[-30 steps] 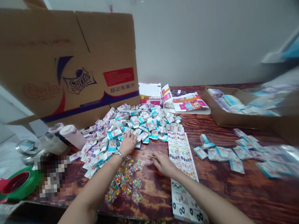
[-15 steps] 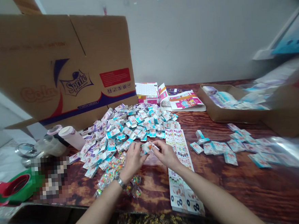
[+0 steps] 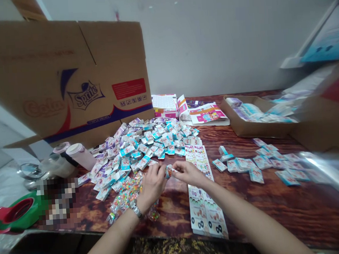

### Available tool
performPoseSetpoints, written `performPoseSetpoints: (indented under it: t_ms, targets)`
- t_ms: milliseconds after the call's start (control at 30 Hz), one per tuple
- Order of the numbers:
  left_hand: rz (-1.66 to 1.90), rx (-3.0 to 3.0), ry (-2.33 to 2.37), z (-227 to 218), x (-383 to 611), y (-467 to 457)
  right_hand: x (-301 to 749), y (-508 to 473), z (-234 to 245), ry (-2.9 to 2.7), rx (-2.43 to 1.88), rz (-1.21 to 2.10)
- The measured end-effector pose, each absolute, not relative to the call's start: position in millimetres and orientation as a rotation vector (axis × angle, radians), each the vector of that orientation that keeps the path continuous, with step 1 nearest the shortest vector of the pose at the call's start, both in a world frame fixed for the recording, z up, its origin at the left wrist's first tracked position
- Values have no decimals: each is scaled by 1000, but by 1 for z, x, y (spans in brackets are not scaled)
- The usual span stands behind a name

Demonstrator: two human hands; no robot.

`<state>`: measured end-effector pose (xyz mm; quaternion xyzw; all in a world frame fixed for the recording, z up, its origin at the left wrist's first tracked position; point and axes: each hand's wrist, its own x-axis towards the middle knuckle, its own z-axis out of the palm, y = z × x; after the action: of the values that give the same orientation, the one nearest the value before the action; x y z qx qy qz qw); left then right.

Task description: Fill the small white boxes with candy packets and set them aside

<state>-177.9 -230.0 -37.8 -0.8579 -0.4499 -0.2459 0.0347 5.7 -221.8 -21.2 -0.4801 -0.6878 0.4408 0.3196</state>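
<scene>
My left hand [image 3: 153, 181], with a watch on its wrist, is closed around a small white-and-blue candy box [image 3: 168, 171]. The fingers of my right hand [image 3: 188, 173] pinch the box's right end, where a bit of orange shows. Much of the box is hidden by my fingers. Just beyond my hands lies a heap of similar small boxes [image 3: 147, 144]. Clear packets of colourful candies [image 3: 127, 193] spread beside and under my left wrist. Beneath my right forearm is a stack of printed sticker sheets [image 3: 204, 206].
Several small boxes [image 3: 241, 164] lie loose on the wooden table [image 3: 175, 215] to the right. Behind them stands an open carton [image 3: 245, 127] of more boxes. A large cardboard box [image 3: 67, 83] rises at back left, near a green tape dispenser [image 3: 33, 210] and cups [image 3: 80, 156].
My fingers have drawn closer around the small box, which is turned and more covered than before. The whole view has shifted slightly.
</scene>
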Motion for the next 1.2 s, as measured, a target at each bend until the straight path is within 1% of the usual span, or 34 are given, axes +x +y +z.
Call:
performPoseSetpoints:
  t_ms: [100, 167, 233, 400, 467, 600, 767, 933, 1100, 1200]
  targets:
    - [-863, -2755, -1289, -40, -180, -232, 18, -215, -21, -1708, -1118, 1599]
    - [-896, -2787, -1244, -39, -179, -233, 23, -213, -22, -1716, -1080, 1709]
    - [-882, -2773, -1205, -38, -177, -235, 23, -213, -23, -1772, -1107, 1617]
    - [-865, -2740, -1198, -40, -170, -240, 14, -222, -20, -1914, -1252, 993]
    - [-856, -2767, -1197, -44, -168, -241, 10, -225, -19, -1966, -1276, 905]
    - [-846, -2838, -1179, -51, -170, -243, 9, -228, -23, -2048, -1272, 921]
    - [-945, -2912, -1291, -46, -173, -244, 14, -232, -27, -1951, -1291, 971]
    - [-1041, -2921, -1364, -43, -171, -247, 19, -237, -32, -1833, -1172, 1144]
    - [-995, -2984, -1364, -47, -171, -250, 24, -237, -35, -1690, -1053, 1353]
    - [-1002, -2952, -1341, -51, -170, -249, 19, -239, -28, -1702, -1041, 1353]
